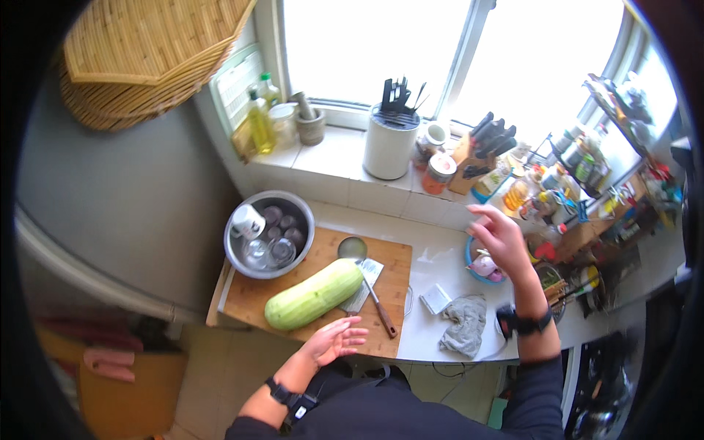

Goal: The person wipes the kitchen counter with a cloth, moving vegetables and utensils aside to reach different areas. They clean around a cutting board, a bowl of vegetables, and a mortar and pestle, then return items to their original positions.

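A long pale green gourd (314,294) lies across the wooden cutting board (264,313). Beside its right end is a cleaver (363,294), its broad blade partly covered by the gourd. A ladle (352,248) with a wooden handle rests over the blade. My left hand (335,338) is at the board's front edge, palm up, fingers spread, holding nothing. Raised above the right side of the counter, my right hand (495,236) has loosely bent fingers and nothing visible in it. Below it sits a blue-rimmed bowl (469,253) with bulbs that look like garlic or onion.
A metal basin (309,223) of cups and glass jars stands on the board's back left corner. A grey cloth (465,324) and a small white box (435,298) lie to the right. Along the sill are a knife holder (389,146), a knife block (467,170) and bottles.
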`<state>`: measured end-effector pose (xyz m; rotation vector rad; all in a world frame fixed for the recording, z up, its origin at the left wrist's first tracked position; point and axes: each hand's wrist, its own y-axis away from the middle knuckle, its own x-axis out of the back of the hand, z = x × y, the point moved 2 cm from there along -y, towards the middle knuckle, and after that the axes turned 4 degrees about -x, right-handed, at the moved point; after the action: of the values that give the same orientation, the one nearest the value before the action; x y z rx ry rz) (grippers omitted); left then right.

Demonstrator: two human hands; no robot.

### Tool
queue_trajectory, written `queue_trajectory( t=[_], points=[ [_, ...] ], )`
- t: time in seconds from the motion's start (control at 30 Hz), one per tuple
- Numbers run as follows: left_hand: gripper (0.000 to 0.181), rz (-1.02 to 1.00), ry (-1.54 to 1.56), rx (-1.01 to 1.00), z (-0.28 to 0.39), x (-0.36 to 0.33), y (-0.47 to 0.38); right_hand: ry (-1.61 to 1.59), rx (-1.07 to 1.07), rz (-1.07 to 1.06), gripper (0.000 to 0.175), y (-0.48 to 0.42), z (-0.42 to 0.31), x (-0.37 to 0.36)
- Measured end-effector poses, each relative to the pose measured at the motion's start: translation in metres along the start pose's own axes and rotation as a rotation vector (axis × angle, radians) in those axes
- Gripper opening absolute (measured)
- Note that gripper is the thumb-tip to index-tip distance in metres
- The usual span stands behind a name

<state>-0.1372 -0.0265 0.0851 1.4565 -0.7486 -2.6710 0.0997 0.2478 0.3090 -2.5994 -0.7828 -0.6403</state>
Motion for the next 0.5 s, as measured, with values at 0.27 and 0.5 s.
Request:
queue_trajectory(
  t=[0.27, 0.5],
  points=[
    [0.037, 0.142, 0.092, -0.142, 0.022, 0.025, 0.028, -0.306, -0.676, 0.064, 0.046, -0.207, 0.045, -0.085],
    [0.035, 0.419, 0.214, -0.399, 0.027, 0.042, 0.063, -0.530, -0.844, 0.174, 0.053, -0.315, 0.097, -0.129]
  ],
)
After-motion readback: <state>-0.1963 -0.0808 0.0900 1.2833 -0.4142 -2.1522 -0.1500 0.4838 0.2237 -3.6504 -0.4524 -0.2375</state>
